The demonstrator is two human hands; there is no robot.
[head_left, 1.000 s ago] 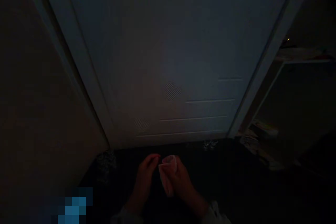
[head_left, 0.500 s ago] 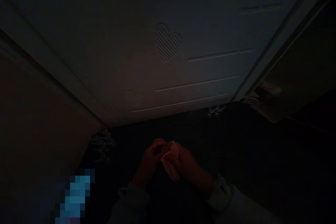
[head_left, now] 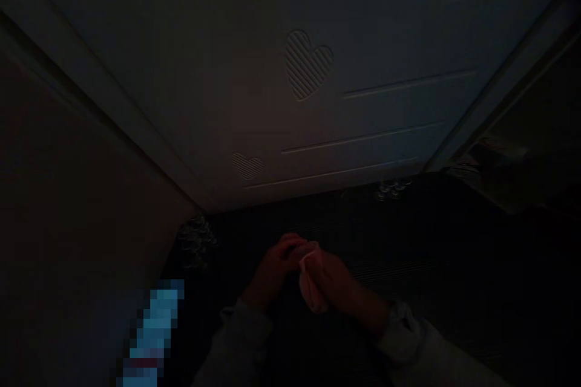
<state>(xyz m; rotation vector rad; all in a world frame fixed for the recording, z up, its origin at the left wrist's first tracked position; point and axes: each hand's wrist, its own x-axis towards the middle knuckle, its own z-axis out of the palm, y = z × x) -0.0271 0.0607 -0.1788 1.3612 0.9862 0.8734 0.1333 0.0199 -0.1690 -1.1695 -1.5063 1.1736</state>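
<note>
The scene is very dark. My right hand [head_left: 338,284] is closed round a small pale pink object [head_left: 311,281], perhaps a cloth or a soft piece; I cannot name it. My left hand [head_left: 275,266] meets it from the left, with curled fingertips touching its top edge. Both hands hover low over a dark ribbed mat [head_left: 385,242]. Light sleeves cover both wrists.
A white door [head_left: 318,103] with two embossed hearts stands straight ahead. Clusters of small clear glass things [head_left: 195,239] lie at the mat's left corner, and more clear glass things [head_left: 393,188] by the door. A wall [head_left: 68,224] is on the left. Shelving [head_left: 499,157] is on the right.
The view has tilted down and closed in on the door. My left fingers have closed onto the top of the pink object; my right hand keeps its hold.
</note>
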